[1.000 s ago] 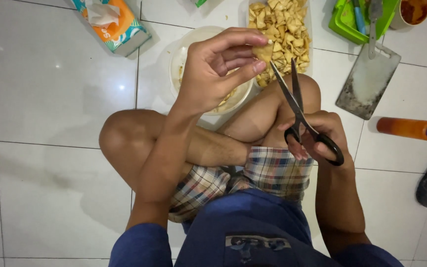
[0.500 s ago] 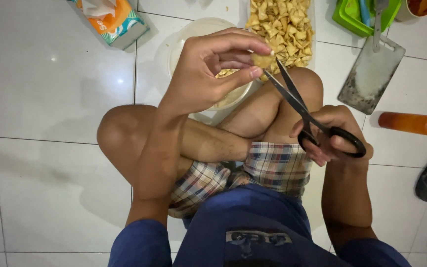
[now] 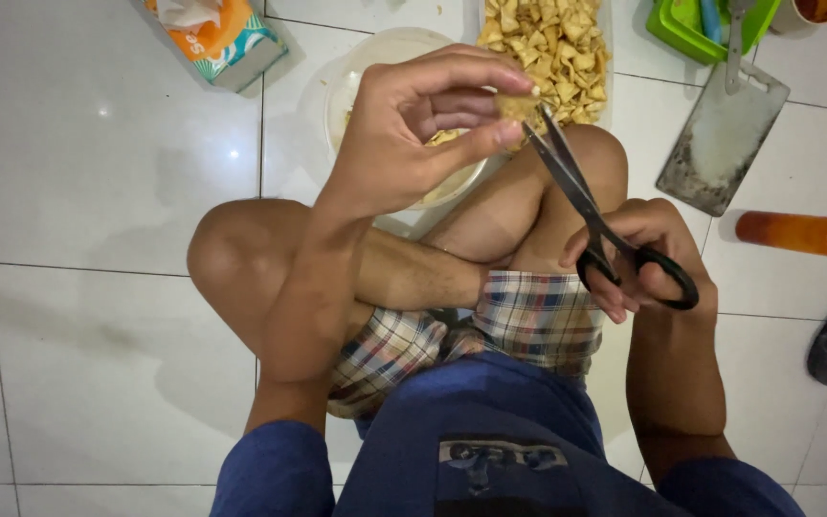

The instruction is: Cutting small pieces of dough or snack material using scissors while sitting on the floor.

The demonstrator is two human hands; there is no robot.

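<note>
White floor tiles (image 3: 98, 191) surround you. Your left hand (image 3: 413, 124) pinches a small tan snack piece (image 3: 514, 103) by fingertips; right hand (image 3: 643, 254) grips black scissors (image 3: 591, 206), blades closing on it. Likely light, brittle: hold its edges gently.

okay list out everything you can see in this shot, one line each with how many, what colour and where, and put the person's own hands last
food piece: one, tan, pinched in left fingertips
scissors: one, black handles, in right hand, blades at the food piece
bowl: one, clear, on floor behind left hand
tray of cut pieces: one, yellow-tan heap, top centre
tissue box: one, orange and teal, top left
cutting board: one, grey, upper right
green container: one, top right
bottle: one, orange with blue cap, lying at right
tiled floor: white
left hand: raised over the bowl
right hand: in the scissor handles
</note>
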